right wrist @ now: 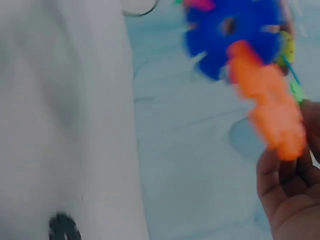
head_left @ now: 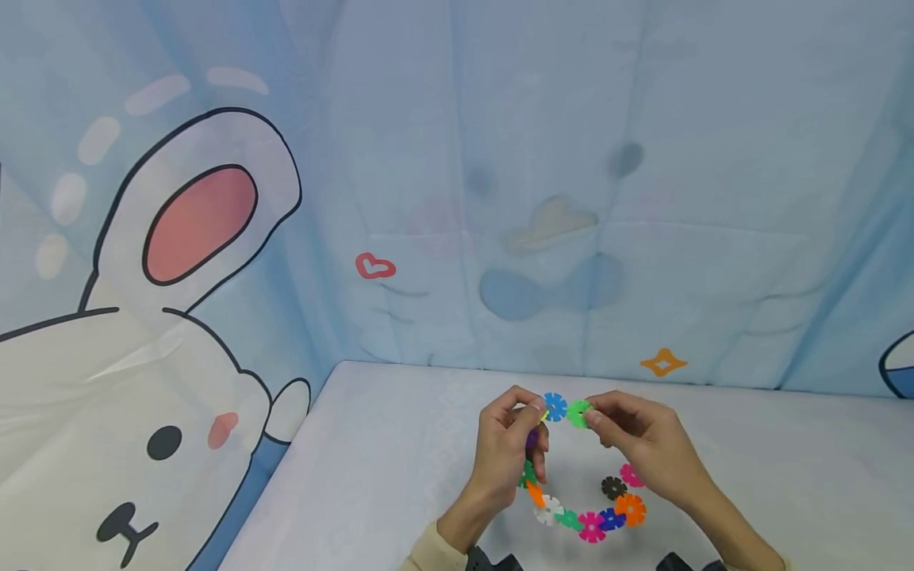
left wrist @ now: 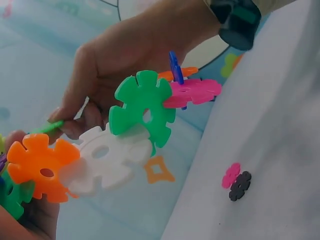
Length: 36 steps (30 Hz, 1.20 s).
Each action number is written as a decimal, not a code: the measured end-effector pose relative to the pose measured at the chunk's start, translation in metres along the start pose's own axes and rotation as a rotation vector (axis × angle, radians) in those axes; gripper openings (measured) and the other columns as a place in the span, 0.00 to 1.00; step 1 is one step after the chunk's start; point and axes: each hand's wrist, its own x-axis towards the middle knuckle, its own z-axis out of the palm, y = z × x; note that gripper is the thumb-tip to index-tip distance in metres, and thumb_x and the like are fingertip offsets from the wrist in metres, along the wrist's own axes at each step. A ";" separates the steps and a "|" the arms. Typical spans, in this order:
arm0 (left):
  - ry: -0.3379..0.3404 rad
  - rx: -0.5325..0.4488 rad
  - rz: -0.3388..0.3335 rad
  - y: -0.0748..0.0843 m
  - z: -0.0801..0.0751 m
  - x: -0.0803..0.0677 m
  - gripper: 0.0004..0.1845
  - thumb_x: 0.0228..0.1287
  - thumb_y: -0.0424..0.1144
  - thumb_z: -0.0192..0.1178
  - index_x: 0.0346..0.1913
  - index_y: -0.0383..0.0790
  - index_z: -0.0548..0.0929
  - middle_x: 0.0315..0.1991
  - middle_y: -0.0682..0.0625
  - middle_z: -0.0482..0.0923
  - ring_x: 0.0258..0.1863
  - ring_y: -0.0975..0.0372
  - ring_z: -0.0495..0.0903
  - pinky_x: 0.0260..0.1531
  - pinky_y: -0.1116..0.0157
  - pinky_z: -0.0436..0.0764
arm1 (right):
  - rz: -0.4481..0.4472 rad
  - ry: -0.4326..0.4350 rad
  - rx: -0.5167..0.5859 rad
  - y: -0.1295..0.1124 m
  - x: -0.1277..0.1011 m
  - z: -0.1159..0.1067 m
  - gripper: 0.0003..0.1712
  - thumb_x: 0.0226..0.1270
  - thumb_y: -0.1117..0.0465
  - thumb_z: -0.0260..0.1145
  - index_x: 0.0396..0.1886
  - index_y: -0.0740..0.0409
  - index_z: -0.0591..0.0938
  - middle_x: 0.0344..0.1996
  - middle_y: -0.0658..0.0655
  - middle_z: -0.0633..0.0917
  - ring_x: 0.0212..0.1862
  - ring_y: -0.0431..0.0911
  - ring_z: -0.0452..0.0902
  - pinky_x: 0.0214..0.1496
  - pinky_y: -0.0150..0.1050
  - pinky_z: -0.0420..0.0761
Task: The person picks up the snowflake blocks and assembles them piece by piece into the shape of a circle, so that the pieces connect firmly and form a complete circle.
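Note:
A chain of notched plastic snowflake discs hangs in a loop between my hands in the head view. My left hand (head_left: pixel 500 448) pinches the chain at a yellow disc (head_left: pixel 544 415), next to a light blue disc (head_left: pixel 554 407). Between thumb and fingers, my right hand (head_left: pixel 646 440) holds a bright green disc (head_left: pixel 579 414), whose edge meets the light blue one. Lower along the loop come a white disc (left wrist: pixel 107 157), a green disc (left wrist: pixel 142 107), a pink disc (head_left: pixel 591 526), a dark blue disc (right wrist: pixel 235 30) and an orange disc (head_left: pixel 631 509) at the end.
A black disc (left wrist: pixel 240 186) and a pink disc (left wrist: pixel 231 175) lie close together on the white tabletop (head_left: pixel 385 460). Behind the table hangs a light blue printed curtain (head_left: pixel 443 159), with a large cartoon rabbit at the left.

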 end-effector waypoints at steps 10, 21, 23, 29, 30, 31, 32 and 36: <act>-0.023 0.000 0.015 -0.001 0.000 0.001 0.17 0.82 0.39 0.54 0.47 0.22 0.73 0.18 0.55 0.74 0.08 0.69 0.72 0.13 0.73 0.78 | 0.302 -0.119 0.267 -0.002 0.003 -0.007 0.18 0.80 0.57 0.66 0.58 0.67 0.82 0.29 0.52 0.88 0.30 0.51 0.82 0.40 0.37 0.86; -0.022 0.003 0.026 -0.003 0.000 0.000 0.16 0.82 0.39 0.54 0.47 0.23 0.74 0.18 0.51 0.73 0.08 0.69 0.72 0.12 0.72 0.79 | 0.352 -0.086 0.257 -0.003 0.003 -0.010 0.19 0.79 0.56 0.67 0.56 0.68 0.87 0.26 0.50 0.85 0.30 0.48 0.80 0.39 0.36 0.86; -0.023 0.007 0.033 -0.003 0.000 0.000 0.15 0.82 0.38 0.54 0.47 0.23 0.74 0.18 0.44 0.72 0.08 0.69 0.72 0.12 0.72 0.78 | 0.373 -0.094 0.268 -0.001 0.005 -0.011 0.19 0.79 0.56 0.67 0.56 0.68 0.87 0.28 0.50 0.86 0.30 0.47 0.80 0.38 0.36 0.86; -0.052 0.016 0.054 -0.004 0.001 -0.001 0.14 0.82 0.37 0.54 0.46 0.24 0.75 0.23 0.20 0.65 0.08 0.70 0.71 0.12 0.74 0.77 | 0.418 -0.125 0.282 0.001 0.007 -0.015 0.19 0.80 0.58 0.66 0.57 0.69 0.87 0.31 0.50 0.85 0.31 0.46 0.79 0.37 0.36 0.85; -0.059 0.017 0.058 -0.004 0.001 -0.001 0.13 0.82 0.36 0.55 0.45 0.24 0.75 0.23 0.19 0.65 0.08 0.70 0.71 0.12 0.74 0.77 | 0.418 -0.130 0.282 0.001 0.007 -0.016 0.19 0.80 0.58 0.66 0.57 0.69 0.86 0.31 0.49 0.85 0.31 0.46 0.79 0.37 0.36 0.85; -0.066 0.018 0.062 -0.004 0.001 -0.001 0.13 0.82 0.36 0.55 0.45 0.24 0.75 0.23 0.18 0.64 0.08 0.71 0.71 0.11 0.74 0.77 | 0.421 -0.139 0.284 0.000 0.007 -0.017 0.19 0.80 0.58 0.65 0.58 0.69 0.86 0.31 0.50 0.85 0.31 0.46 0.79 0.37 0.36 0.85; -0.071 0.021 0.067 -0.004 0.001 0.000 0.13 0.81 0.36 0.55 0.45 0.24 0.75 0.23 0.18 0.65 0.07 0.71 0.71 0.11 0.74 0.77 | 0.425 -0.146 0.288 0.000 0.007 -0.017 0.18 0.80 0.59 0.65 0.57 0.70 0.86 0.31 0.50 0.85 0.31 0.46 0.79 0.37 0.36 0.85; -0.078 0.033 0.088 -0.004 0.001 0.000 0.12 0.81 0.35 0.55 0.44 0.24 0.75 0.23 0.18 0.65 0.07 0.71 0.71 0.10 0.74 0.77 | 0.446 -0.185 0.332 0.001 0.008 -0.021 0.17 0.81 0.60 0.64 0.55 0.70 0.87 0.30 0.49 0.83 0.31 0.45 0.77 0.36 0.36 0.83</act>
